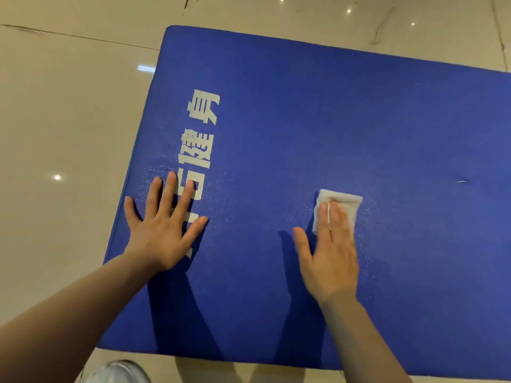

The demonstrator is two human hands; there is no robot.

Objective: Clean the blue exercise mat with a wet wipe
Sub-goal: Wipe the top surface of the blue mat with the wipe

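From my remote seat, the blue exercise mat [304,120] looked like foam with a matt, finely pebbled skin, slightly sheened and damp-looking around the wet wipe [343,201]. Its white printed characters [197,139] were flat and a little worn at the edges. The wipe itself read as soft, white, non-woven cloth, folded and faintly fibrous. The floor [55,106] was glossy beige polished tile, smooth enough to mirror the ceiling lights, with thin dark veins.
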